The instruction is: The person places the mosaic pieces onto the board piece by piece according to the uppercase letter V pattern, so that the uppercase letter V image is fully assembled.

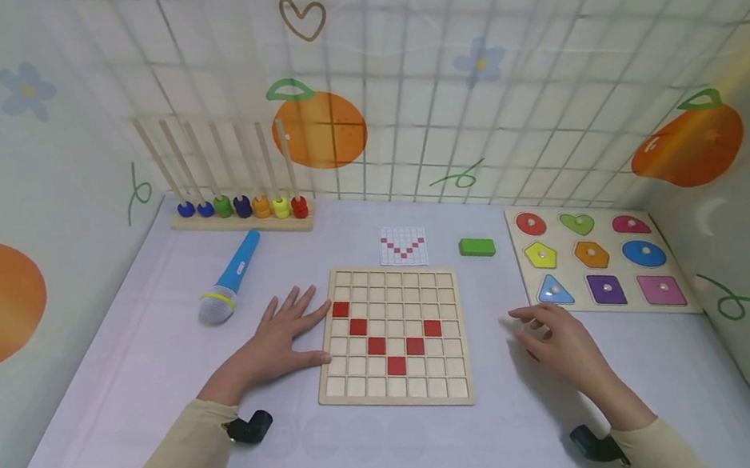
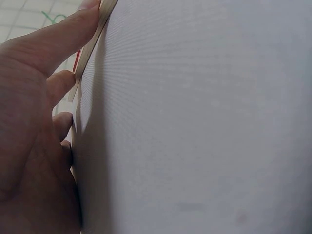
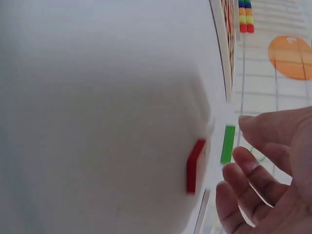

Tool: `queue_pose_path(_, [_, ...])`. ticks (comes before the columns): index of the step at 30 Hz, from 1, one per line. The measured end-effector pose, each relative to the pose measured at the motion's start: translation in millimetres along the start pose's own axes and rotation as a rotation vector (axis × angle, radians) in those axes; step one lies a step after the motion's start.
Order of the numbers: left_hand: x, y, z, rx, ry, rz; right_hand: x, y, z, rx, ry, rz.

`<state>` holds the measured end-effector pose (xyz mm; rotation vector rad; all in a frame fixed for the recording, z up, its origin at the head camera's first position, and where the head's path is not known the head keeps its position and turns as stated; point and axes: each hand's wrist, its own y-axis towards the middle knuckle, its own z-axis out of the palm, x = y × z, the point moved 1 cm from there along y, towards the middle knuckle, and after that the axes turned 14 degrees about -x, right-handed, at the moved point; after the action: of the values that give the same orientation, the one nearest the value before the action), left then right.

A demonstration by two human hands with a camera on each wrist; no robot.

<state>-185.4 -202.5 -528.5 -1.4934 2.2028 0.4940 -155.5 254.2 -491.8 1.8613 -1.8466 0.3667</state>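
A wooden grid board point(image 1: 390, 337) lies in the middle of the white table, with several red tiles set in it in a tick-like shape. My left hand point(image 1: 281, 337) rests flat on the table, its straight fingers touching the board's left edge point(image 2: 90, 46). To the right of the board hovers my right hand point(image 1: 554, 337), fingers loosely bent and holding nothing. A loose red tile point(image 3: 196, 165) lies on the table just under those fingers point(image 3: 243, 170). A green block point(image 1: 476, 247) sits beyond the board.
A small pattern card point(image 1: 403, 246) lies behind the board. At the right is a shape puzzle board point(image 1: 657, 224) with coloured knobbed pieces. A peg rack with coloured beads point(image 1: 241, 213) stands at the back left, and a blue toy microphone point(image 1: 231, 280) lies near it. Patterned walls enclose the table.
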Motion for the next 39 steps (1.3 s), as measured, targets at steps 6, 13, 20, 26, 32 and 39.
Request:
queue_pose_path(6, [0.3, 0.2, 0.5, 0.000, 0.001, -0.004, -17, -6, -8, 0.019, -0.021, 0.045])
queue_pose_path(13, [-0.9, 0.0, -0.1, 0.001, -0.004, -0.007, -32, -13, -12, 0.077, -0.043, 0.082])
queue_pose_path(20, [-0.3, -0.5, -0.2, -0.002, -0.002, -0.004, -36, -15, -13, 0.102, -0.028, 0.099])
queue_pose_path(26, [0.0, -0.5, -0.3, 0.002, -0.010, -0.006, -36, -14, -9, 0.110, -0.024, 0.105])
queue_pose_path(32, [0.3, -0.6, -0.2, -0.002, -0.009, -0.004, -35, -15, -9, 0.106, -0.013, 0.097])
queue_pose_path(39, [1.2, -0.9, 0.4, 0.009, -0.007, -0.023, -34, -16, -9, 0.126, -0.013, 0.096])
